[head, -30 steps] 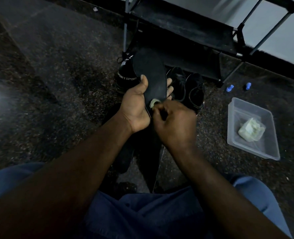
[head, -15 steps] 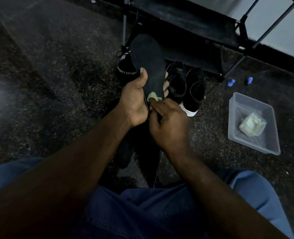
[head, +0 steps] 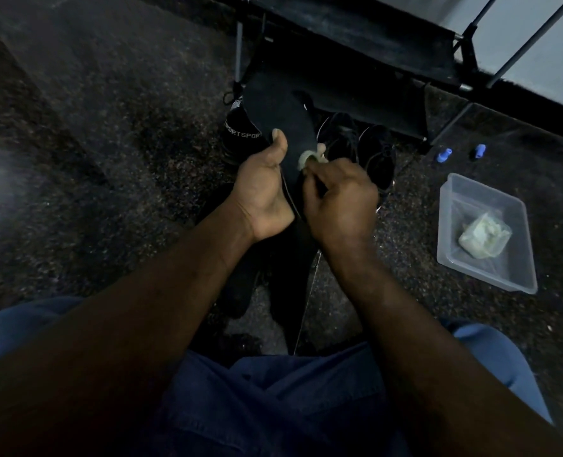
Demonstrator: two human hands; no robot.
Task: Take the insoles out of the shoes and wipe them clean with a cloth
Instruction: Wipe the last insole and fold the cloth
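A black insole (head: 278, 110) stands upright in front of me, toe end up. My left hand (head: 262, 189) grips its lower part, thumb across the front face. My right hand (head: 337, 199) pinches a small pale cloth (head: 306, 157) and presses it against the insole's right edge. Behind the insole stand black shoes: one marked SPORT (head: 240, 133) on the left and a pair (head: 362, 150) on the right. Another dark insole or shoe (head: 290, 285) lies on the floor under my hands.
A clear plastic tub (head: 517, 278) with a pale crumpled cloth (head: 483, 235) in it sits on the dark speckled floor at right. Two small blue caps (head: 443, 156) lie beyond it. A black metal shoe rack (head: 356, 37) stands behind the shoes. My blue-clad knees fill the bottom.
The cloth in my right hand has slid a little up and right along the insole, reaching its right edge. My left hand keeps its grip.
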